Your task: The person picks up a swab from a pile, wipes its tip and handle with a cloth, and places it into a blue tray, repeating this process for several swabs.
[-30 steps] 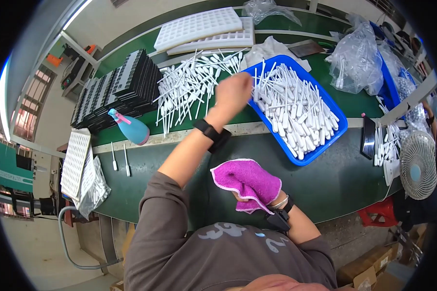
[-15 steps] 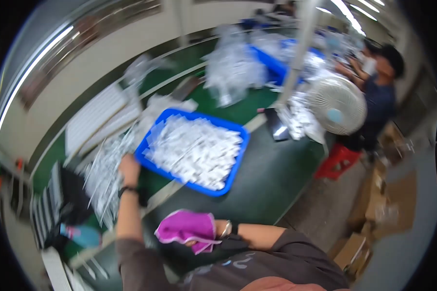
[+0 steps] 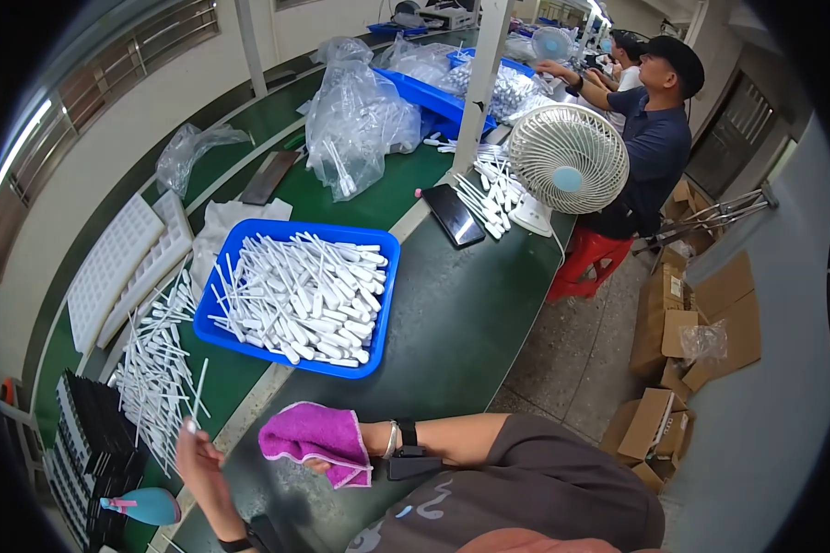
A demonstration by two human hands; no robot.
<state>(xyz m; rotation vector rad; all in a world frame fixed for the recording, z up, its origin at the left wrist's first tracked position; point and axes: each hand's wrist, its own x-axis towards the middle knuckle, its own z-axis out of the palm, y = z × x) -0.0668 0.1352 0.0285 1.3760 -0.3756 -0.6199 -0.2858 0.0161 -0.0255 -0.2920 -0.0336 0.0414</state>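
Observation:
My left hand (image 3: 203, 465) is at the lower left, its fingers pinched on one thin white stick (image 3: 200, 392) that points up and away. Over my right hand (image 3: 317, 466) lies a purple cloth (image 3: 314, 433) with a pale edge; the fingers curl into it and are mostly hidden. Beyond the hands stands a blue tray (image 3: 364, 369) heaped with white sticks that have thicker handle ends (image 3: 327, 300). Left of the tray, a loose pile of similar white sticks (image 3: 152, 369) lies on the green bench.
A white fan (image 3: 570, 152) and a dark phone (image 3: 453, 217) stand right of a post (image 3: 479, 92). White foam trays (image 3: 116, 263), black racks (image 3: 88, 442) and a blue spray bottle (image 3: 143, 505) are at left. A person (image 3: 650, 138) works farther along; cardboard boxes (image 3: 664, 323) sit on the floor.
My left hand has drawn back from the loose pile toward me, and a white stick now shows in its fingers. The view has shifted; my right hand still has the cloth.

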